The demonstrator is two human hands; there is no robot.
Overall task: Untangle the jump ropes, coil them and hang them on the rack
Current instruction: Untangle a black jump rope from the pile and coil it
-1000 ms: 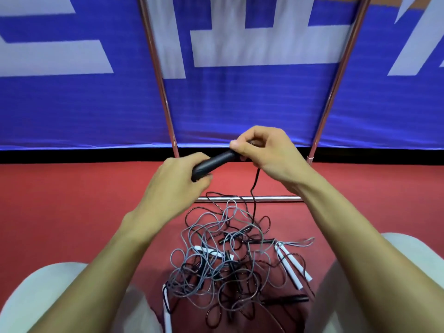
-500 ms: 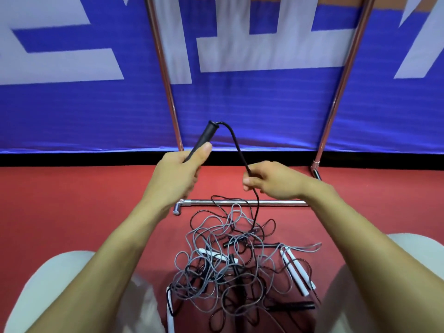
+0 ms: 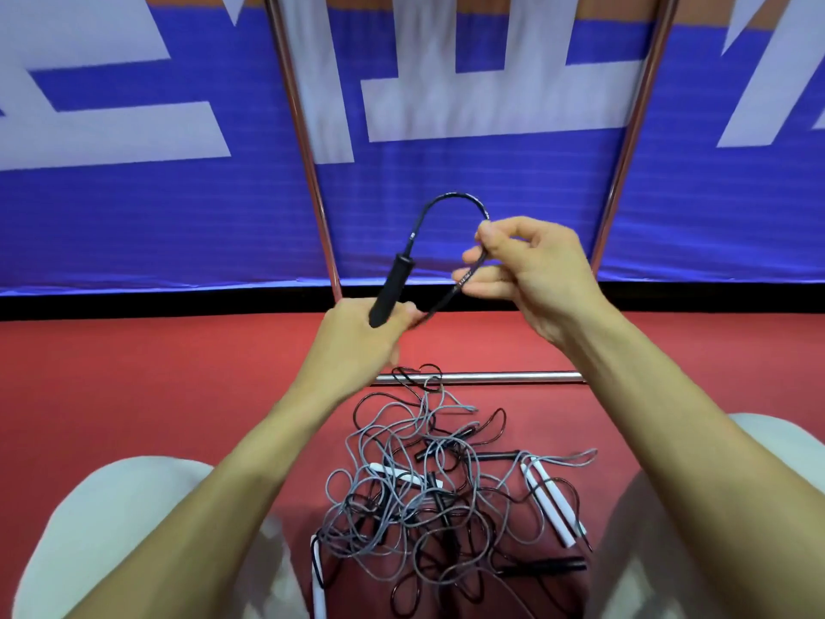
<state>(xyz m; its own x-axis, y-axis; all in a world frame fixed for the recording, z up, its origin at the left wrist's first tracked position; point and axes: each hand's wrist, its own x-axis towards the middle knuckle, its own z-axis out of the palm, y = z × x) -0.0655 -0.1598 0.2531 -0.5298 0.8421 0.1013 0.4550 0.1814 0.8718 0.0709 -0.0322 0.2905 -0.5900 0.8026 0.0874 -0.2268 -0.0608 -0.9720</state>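
Note:
My left hand (image 3: 357, 337) grips a black jump-rope handle (image 3: 392, 289) near its lower end, the handle pointing up and right. Its black cord (image 3: 451, 197) arcs over from the handle's top into my right hand (image 3: 531, 274), which pinches the cord between thumb and fingers; the cord then runs back down to my left hand. Below on the red floor lies a tangled pile of grey and black ropes (image 3: 419, 489) with white handles (image 3: 551, 507) and black handles (image 3: 542, 566). The metal rack (image 3: 491, 376) stands just behind the pile.
The rack's two upright poles (image 3: 308, 172) (image 3: 634, 140) rise in front of a blue and white banner (image 3: 134, 194). My knees in light trousers (image 3: 116, 529) flank the pile. The red floor (image 3: 156, 373) stretches left and right.
My right hand has risen from below the handle and drawn the cord up into a loop. My left hand has shifted right and kept the handle.

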